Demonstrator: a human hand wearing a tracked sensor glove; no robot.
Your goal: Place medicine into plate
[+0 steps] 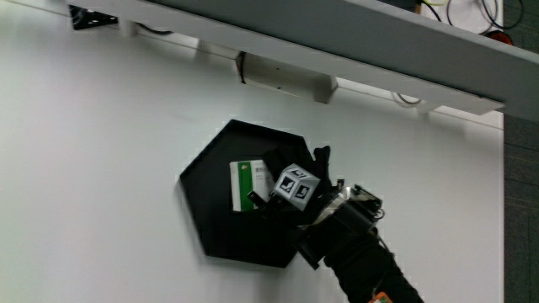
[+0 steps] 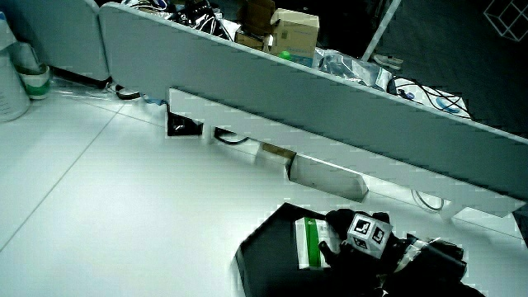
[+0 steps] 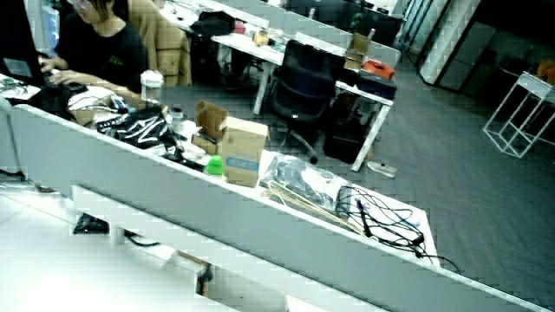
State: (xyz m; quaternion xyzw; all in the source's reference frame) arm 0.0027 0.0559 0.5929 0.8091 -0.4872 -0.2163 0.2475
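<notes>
A black hexagonal plate lies on the white table; in a side view the plate shows too. A white medicine box with a green stripe rests inside the plate, seen also as the medicine box. The hand is over the plate beside the box, its fingers curled onto the box's edge. One finger points toward the partition. A patterned cube sits on the glove's back. The forearm runs toward the person. A side view holds neither plate nor hand.
A low grey partition runs along the table's edge farthest from the person, with a white box and a black bracket under it. White containers stand on the table near the partition.
</notes>
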